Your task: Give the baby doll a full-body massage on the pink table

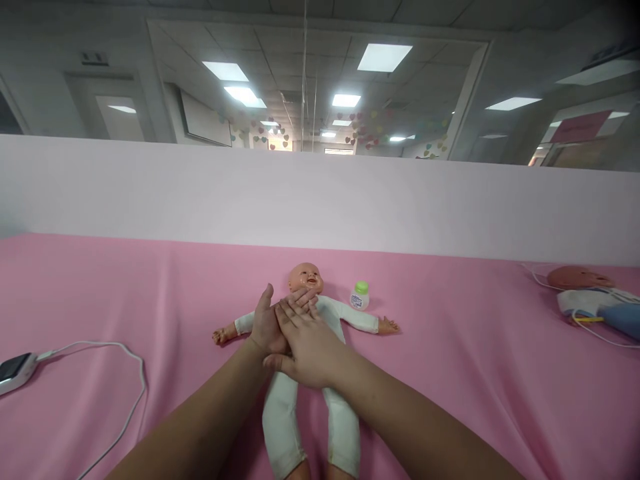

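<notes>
A baby doll in a white cloth body lies on its back on the pink sheet, head away from me, arms spread. My left hand is over the doll's chest with its palm turned up, thumb out and fingers stretched. Laid across that palm is my right hand, its fingers straight. The two hands touch each other and cover the doll's middle; whether they press on the doll I cannot tell. Beside the doll's head, on the right, stands a small clear bottle with a green cap.
A second doll with white and blue cloth and a thin cord lies at the far right. At the left edge rests a white handheld device with a cable. A white panel rises behind the pink sheet, with glass above.
</notes>
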